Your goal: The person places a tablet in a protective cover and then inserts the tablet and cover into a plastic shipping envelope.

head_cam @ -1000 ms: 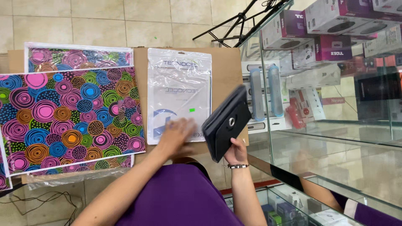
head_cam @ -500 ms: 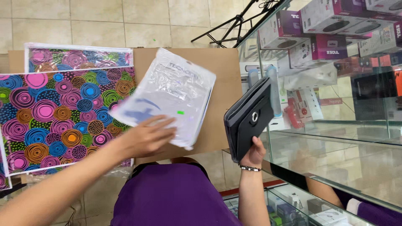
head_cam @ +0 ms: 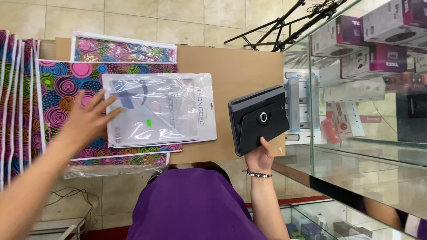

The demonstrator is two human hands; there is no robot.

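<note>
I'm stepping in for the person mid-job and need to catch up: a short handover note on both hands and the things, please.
Left hand: open, fingers spread on the left edge of the clear plastic sleeve, which lies flat on the colourful patterned packs over the brown cardboard.
Right hand: gripping the black tablet case by its lower edge, held up beside the glass display case.
Done: case is out of the sleeve.
Left: case not set down anywhere.

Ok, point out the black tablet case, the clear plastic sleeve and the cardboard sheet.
black tablet case (head_cam: 260, 119): head view, on its back face by the round swivel.
clear plastic sleeve (head_cam: 164, 109): head view, on its middle.
cardboard sheet (head_cam: 240, 71): head view, on a bare upper part.
</note>
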